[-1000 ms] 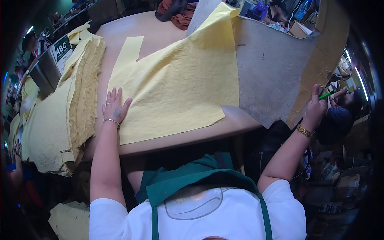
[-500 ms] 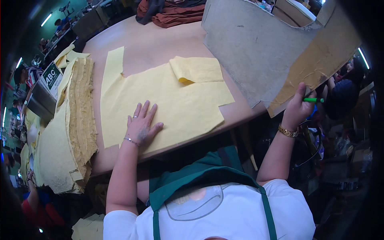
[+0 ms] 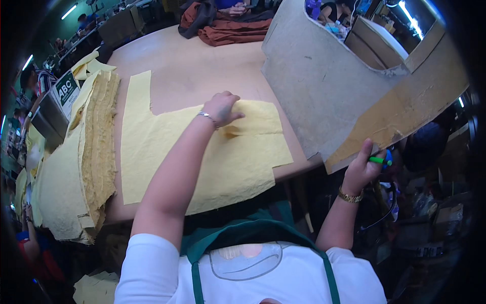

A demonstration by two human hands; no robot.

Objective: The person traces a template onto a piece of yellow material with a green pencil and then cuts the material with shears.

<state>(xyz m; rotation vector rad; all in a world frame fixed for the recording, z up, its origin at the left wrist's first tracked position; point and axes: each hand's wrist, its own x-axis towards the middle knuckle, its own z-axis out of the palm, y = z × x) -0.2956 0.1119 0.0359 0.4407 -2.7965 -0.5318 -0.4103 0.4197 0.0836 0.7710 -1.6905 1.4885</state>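
One pale-yellow notched cloth panel [image 3: 238, 167] on tan bench [image 3: 202, 66], likely light, limp, pinchable by edges; left hand [image 3: 223, 108] grip unclear, right hand [image 3: 360, 172] clenched on grey-brown flat board [image 3: 334, 91].

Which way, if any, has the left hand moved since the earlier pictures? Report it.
Yes: against the fixed table, the left hand has moved rightward and away from the person, to the yellow cloth's far edge.

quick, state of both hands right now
Left hand: fingers bent, at the yellow cloth; whether it grips cannot be told.
Right hand: closed, holding the gray-and-brown board by its edge and a green pen.
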